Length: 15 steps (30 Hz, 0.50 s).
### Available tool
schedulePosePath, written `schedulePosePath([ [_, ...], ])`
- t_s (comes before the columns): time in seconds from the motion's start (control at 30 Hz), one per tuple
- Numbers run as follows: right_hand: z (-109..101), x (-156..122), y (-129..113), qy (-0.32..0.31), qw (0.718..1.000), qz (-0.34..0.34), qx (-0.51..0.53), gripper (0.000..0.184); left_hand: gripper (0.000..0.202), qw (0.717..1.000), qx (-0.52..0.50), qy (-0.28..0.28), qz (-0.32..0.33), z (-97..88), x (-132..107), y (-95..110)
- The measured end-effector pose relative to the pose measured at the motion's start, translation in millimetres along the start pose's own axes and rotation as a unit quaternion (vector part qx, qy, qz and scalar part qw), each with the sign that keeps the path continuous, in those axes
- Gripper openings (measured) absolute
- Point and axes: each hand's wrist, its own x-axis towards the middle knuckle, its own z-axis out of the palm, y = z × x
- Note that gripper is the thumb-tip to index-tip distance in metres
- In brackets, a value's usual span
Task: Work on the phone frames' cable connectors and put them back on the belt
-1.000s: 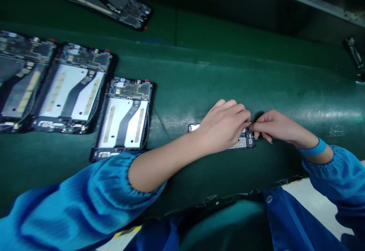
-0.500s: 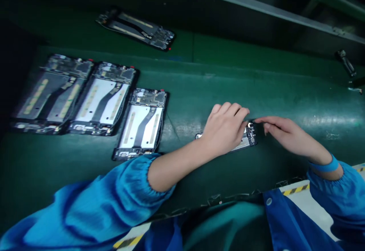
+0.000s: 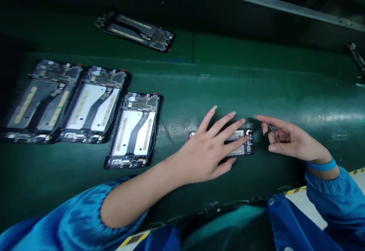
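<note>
My left hand [image 3: 211, 144] lies over an opened phone [image 3: 241, 152] on the green mat, with its fingers spread wide. One fingertip rests near the small circuit board at the phone's right end; the hand covers much of the rest. Just right of the phone, my right hand [image 3: 291, 137] has its index finger stretched out and the other fingers curled. A thin metal tool [image 3: 273, 132], slim like tweezers, is held in those curled fingers; its exact kind does not show. My right hand is apart from the phone.
Three opened phones with bare circuit boards [image 3: 137, 129] [image 3: 92, 104] [image 3: 42, 103] lie to the left. Another opened phone [image 3: 137, 32] lies slanted on the back ledge [image 3: 228, 53]. A small dark part [image 3: 356, 57] sits at the far right.
My left hand has gone from curled fingers to a spread, flatter pose on the phone. My right hand has turned, so the metal tool now shows. The view has shifted slightly.
</note>
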Motion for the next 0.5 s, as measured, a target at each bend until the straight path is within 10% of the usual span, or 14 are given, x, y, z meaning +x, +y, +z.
schedulePosePath([
  [0.07, 1, 1, -1, -0.015, 1.0, 0.001, 0.008, 0.078, 0.056, 1.0, 0.003, -0.006, -0.004, 0.4, 1, 1],
  [0.17, 6, 6, -2, 0.063, 0.998, -0.004, -0.022, 0.035, 0.061, 1.0, 0.009, -0.019, -0.017, 3.0, 1, 1],
  [0.3, 13, 14, 3, 0.163, 0.977, -0.003, -0.138, 0.053, 0.06, 0.999, 0.008, -0.019, -0.025, 4.1, 1, 0],
  [0.5, 14, 8, 25, 0.204, 0.845, -0.207, -0.449, 0.036, 0.061, 0.999, 0.011, -0.013, -0.031, 2.4, 1, 1],
])
